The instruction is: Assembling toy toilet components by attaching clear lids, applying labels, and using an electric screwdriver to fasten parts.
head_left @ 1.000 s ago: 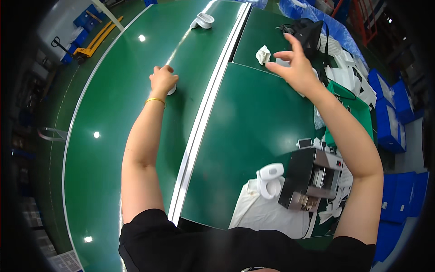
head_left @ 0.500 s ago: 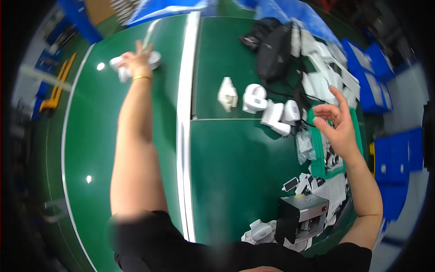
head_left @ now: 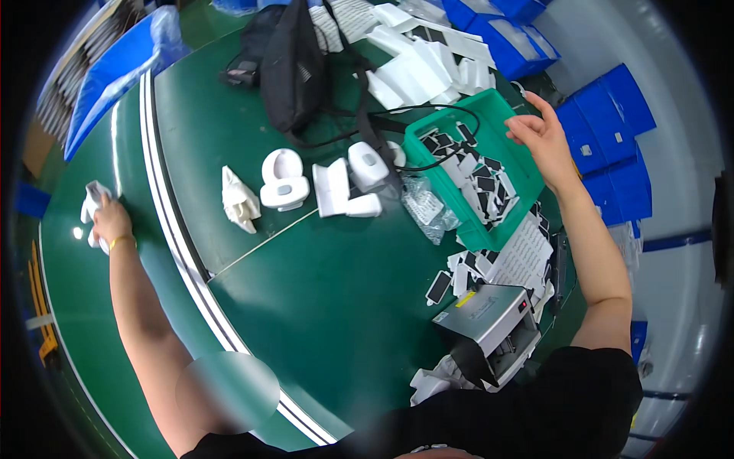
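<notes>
At the far left of the green table, my left hand [head_left: 113, 220] is closed around a white plastic device [head_left: 93, 200], partly hidden by the fingers. My right hand [head_left: 541, 145] is raised over the right rim of a green bin [head_left: 428, 180], its index finger extended and the others loosely bent; I see nothing gripped in it. Small black-and-white flat parts [head_left: 483, 183] fill the bin. Between my hands stand a white rounded device with a ring-shaped top [head_left: 283, 180], further white housings [head_left: 330, 187] and a crumpled-looking white piece [head_left: 240, 200].
A black bag [head_left: 294, 76] with straps and a cable lies at the back. Beyond the bin are white plastic pieces [head_left: 413, 73]. A grey-black machine [head_left: 489, 314] stands near my right side. A bubble-wrap bag [head_left: 428, 210] touches the bin. A white rail [head_left: 180, 229] crosses the table.
The view has swung to the right, so the bin now shows more fully. My left hand stays on a white device. My right hand remains raised near the bin, its fingers slightly more bent.
</notes>
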Tool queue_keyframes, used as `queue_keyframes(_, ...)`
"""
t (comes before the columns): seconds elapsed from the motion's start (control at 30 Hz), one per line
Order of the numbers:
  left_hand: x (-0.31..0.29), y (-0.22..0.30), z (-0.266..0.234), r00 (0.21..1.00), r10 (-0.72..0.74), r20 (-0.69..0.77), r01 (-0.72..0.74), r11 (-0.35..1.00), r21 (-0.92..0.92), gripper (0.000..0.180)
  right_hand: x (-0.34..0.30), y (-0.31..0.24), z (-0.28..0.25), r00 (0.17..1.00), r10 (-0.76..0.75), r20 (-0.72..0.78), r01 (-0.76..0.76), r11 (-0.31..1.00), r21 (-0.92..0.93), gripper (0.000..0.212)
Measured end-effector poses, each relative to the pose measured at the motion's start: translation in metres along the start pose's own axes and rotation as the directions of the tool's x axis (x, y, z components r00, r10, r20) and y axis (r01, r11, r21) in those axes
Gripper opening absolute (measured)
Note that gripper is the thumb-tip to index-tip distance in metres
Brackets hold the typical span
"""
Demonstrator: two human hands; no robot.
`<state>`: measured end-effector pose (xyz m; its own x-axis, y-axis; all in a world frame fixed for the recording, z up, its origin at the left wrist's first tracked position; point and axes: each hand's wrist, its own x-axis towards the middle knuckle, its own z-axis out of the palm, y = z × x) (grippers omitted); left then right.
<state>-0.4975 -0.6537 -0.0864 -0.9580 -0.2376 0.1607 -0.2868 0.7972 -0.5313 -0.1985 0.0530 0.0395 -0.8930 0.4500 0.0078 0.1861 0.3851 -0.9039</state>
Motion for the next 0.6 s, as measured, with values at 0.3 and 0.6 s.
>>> queue_keyframes(0.3,-0.089,-0.040,-0.024,0.957,0.207,-0.203,-0.245,0.952,-0.185,0.043,0.002,0.048,-0.049,0.990,0.104,-0.094,-0.091,0.986,0.138,0.063)
queue_keyframes(0.6,-0.351,0.002,-0.237,0.722,0.507,-0.470,-0.688,0.595,-0.416,0.053,-0.036,0.030,-0.067,0.998,0.034,0.062,-0.049,0.967,0.252,0.052)
